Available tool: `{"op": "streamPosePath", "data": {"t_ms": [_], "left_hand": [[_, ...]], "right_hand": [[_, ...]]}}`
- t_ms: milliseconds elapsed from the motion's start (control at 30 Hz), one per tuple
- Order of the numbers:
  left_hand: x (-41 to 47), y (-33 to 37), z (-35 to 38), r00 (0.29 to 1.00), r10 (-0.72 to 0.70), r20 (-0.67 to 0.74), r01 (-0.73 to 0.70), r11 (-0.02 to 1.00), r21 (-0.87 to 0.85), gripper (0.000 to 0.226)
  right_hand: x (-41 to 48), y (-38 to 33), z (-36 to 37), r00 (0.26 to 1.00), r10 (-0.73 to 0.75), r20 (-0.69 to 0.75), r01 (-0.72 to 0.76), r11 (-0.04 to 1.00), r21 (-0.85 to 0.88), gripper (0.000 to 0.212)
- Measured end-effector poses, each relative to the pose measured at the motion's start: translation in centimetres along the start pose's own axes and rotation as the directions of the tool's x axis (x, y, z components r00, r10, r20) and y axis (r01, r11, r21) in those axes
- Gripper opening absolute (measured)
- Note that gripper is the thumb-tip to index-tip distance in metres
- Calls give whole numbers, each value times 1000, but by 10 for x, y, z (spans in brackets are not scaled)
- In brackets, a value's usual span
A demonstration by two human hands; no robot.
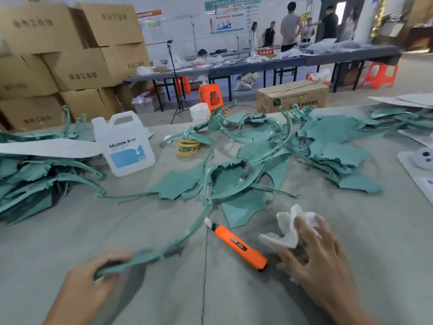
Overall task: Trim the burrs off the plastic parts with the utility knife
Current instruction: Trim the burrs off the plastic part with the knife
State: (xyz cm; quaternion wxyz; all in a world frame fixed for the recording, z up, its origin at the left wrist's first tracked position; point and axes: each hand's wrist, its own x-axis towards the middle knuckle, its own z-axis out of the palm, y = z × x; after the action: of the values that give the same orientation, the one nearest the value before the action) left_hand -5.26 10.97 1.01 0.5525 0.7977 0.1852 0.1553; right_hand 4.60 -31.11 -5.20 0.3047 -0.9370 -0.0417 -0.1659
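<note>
My left hand (pixel 91 275) grips the near end of a long, curved teal plastic part (pixel 187 233) that arcs away across the grey table cover toward the pile. An orange utility knife (pixel 236 245) lies on the table between my hands, its white blade pointing away; neither hand touches it. My right hand (pixel 316 249) is just right of the knife's rear end, fingers spread, with a crumpled white cloth (pixel 290 228) held among them. Many more teal parts (pixel 236 177) with ragged burr sheets lie in the middle of the table.
A white DEXCON jug (pixel 127 144) stands at centre left beside yellow tape rolls (pixel 187 147). Heaps of teal parts lie at left (pixel 35 174) and back right (pixel 332 146). Cardboard boxes (pixel 70 55) are stacked behind; people stand at far tables.
</note>
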Motion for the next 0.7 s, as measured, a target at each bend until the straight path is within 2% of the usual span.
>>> {"op": "streamPosePath", "data": {"t_ms": [33, 100, 133, 200, 300, 400, 467, 533, 567, 600, 633, 667, 700], "left_hand": [[4, 1, 6, 999, -40, 9, 41, 987, -156, 29], [11, 4, 21, 992, 37, -123, -67, 967, -247, 22], [15, 10, 26, 989, 0, -147, -52, 934, -353, 19], [24, 21, 35, 989, -101, -110, 27, 845, -533, 19], [37, 28, 34, 977, -169, -130, 59, 802, -594, 21], [49, 17, 20, 935, -283, -212, 86, 763, -641, 34], [52, 3, 6, 901, -358, -244, 132, 764, -632, 33], [50, -14, -7, 886, -368, -283, 199, 852, -485, 28], [46, -24, -13, 889, -343, -303, 232, 908, -349, 27], [42, -32, -17, 904, -287, -318, 255, 957, -140, 30], [37, -40, -21, 927, -202, -315, 249, 962, 116, 37], [32, -45, -25, 955, -101, -279, 196, 920, 340, 47], [27, -47, -29, 981, -9, -195, 102, 875, 473, 56]], "right_hand": [[0, -4, -2, 999, 22, -32, -22, 1000, -9, 86], [-3, -16, -3, 994, 33, -101, -33, 999, 3, 87], [-6, -22, -1, 991, 11, -130, -11, 1000, -2, 85], [-11, -36, 4, 980, -73, -185, 72, 997, -14, 72], [-16, -61, 14, 936, -260, -239, 275, 961, 30, 41], [-14, -85, 23, 885, -442, -147, 448, 894, 12, 27], [-5, -93, 26, 894, -448, -3, 448, 894, -14, 27], [10, -90, 28, 928, -338, 158, 358, 926, -123, 32], [19, -83, 28, 939, -270, 213, 314, 926, -210, 36], [28, -74, 26, 953, -208, 223, 264, 927, -265, 36], [37, -65, 22, 968, -149, 203, 202, 940, -274, 30], [43, -57, 14, 977, -88, 192, 141, 948, -284, 24], [47, -49, 7, 982, -32, 184, 90, 945, -315, 21]]}}
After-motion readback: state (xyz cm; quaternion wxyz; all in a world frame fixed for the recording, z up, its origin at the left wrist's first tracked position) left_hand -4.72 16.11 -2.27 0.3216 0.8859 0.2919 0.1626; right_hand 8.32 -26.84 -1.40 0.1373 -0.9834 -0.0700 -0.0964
